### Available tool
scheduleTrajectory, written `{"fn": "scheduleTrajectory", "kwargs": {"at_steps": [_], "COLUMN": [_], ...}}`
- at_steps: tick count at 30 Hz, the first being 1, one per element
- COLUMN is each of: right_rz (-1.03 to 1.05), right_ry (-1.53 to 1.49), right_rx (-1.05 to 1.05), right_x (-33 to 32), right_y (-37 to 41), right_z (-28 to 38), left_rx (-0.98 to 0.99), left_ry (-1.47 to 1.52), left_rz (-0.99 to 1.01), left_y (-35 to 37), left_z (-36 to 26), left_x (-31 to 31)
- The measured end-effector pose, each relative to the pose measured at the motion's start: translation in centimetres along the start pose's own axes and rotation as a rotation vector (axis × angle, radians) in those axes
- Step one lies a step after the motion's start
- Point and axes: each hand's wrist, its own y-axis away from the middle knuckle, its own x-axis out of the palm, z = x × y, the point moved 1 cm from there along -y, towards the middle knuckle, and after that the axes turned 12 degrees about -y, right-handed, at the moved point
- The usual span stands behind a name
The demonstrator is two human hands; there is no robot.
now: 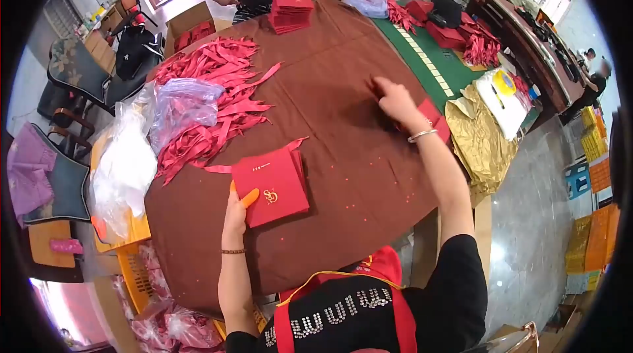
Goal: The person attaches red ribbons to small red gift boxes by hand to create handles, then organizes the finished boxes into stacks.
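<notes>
My left hand (235,213) pinches the red envelopes (277,188) flat on the bench (343,168) near me; my right hand (395,99) lies fingers-down beside a red packet (438,122), grip unclear

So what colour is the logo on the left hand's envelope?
Gold, on a red envelope, clearest in the head view.

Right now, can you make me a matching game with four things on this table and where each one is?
1. red envelope
2. red ribbons
3. gold sheet
4. green mat

A. draped at the right edge of the table
B. heaped on the table's left side
C. held by the left hand
D. on the far side, beyond the right hand

Pairs: 1-C, 2-B, 3-A, 4-D.
</notes>
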Motion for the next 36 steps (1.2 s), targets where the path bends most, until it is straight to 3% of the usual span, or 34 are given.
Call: {"fn": "scheduleTrajectory", "kwargs": {"at_steps": [2, 3, 5, 6, 8, 10, 13, 15, 16, 18, 21, 24, 26, 28, 29, 31, 32, 34, 35, 36], "right_rz": [0.020, 0.025, 0.061, 0.066, -0.038, -0.112, -0.108, -0.037, -0.103, -0.099, 0.092, 0.121, 0.125, 0.106, 0.124, 0.186, 0.245, 0.322, 0.269, 0.195], "right_ry": [-0.408, -0.404, -1.283, -1.457, -1.537, -1.653, -1.366, -1.070, -0.964, -0.704, -0.710, -0.717, -0.702, -0.742, -0.617, -0.475, -0.413, -0.533, -0.799, -0.788], "right_rx": [-0.170, -0.177, 0.237, 0.208, 0.297, 0.234, 0.113, 0.208, 0.057, 0.007, -0.038, 0.006, 0.004, 0.066, 0.085, 0.005, 0.014, 0.122, 0.220, 0.259], "right_x": [-1.5, -2.3, -4.0, -3.2, 1.4, 7.0, 13.2, 14.5, 14.6, 13.4, 12.8, 12.4, 12.5, 13.1, 13.7, 14.0, 13.6, 11.9, 10.7, 9.8], "right_y": [-2.1, -1.9, -0.5, 0.3, 1.2, 3.5, 8.4, 11.1, 11.8, 12.7, 13.6, 14.8, 15.4, 16.3, 16.8, 17.3, 17.5, 17.8, 17.8, 17.6], "right_z": [-2.8, -1.1, 6.3, 8.8, 11.1, 13.8, 16.7, 16.5, 16.4, 16.7, 16.4, 17.4, 18.2, 19.1, 19.0, 19.1, 18.7, 18.3, 17.8, 16.1], "left_rx": [-0.005, 0.007, 0.024, 0.034, 0.038, 0.046, 0.021, 0.006, -0.006, -0.007, -0.012, -0.051, -0.106, -0.137, -0.141, 0.006, 0.045, -0.006, 0.004, 0.017], "left_ry": [0.015, 0.020, 0.039, 0.009, -0.010, 0.002, 0.089, 0.092, 0.096, 0.081, 0.065, 0.022, 0.041, 0.267, 0.262, 0.040, 0.098, 0.189, 0.241, 0.164], "left_rz": [0.011, 0.010, -0.016, -0.012, -0.055, -0.091, -0.129, -0.152, -0.146, -0.124, -0.132, -0.237, -0.173, -0.137, -0.123, -0.211, -0.172, -0.084, -0.097, -0.106], "left_y": [0.0, 0.0, 0.0, -0.1, -0.1, -0.2, 0.3, 0.5, 0.7, 1.0, 0.8, 0.8, -0.3, 0.4, 0.8, 0.9, 0.9, 0.2, 0.0, 0.1], "left_z": [0.1, -0.1, -0.3, -0.4, -0.4, 0.4, 0.5, 0.6, 0.3, -0.2, -0.3, 0.5, 3.9, 1.9, 0.8, -0.8, -0.6, 0.2, 0.2, -0.2], "left_x": [0.1, 0.3, 0.4, 0.5, 0.4, 0.6, 1.0, 0.8, 1.0, 1.1, 1.1, 1.0, -0.7, 0.2, 0.6, 1.6, 1.5, 0.9, 1.1, 1.1]}}
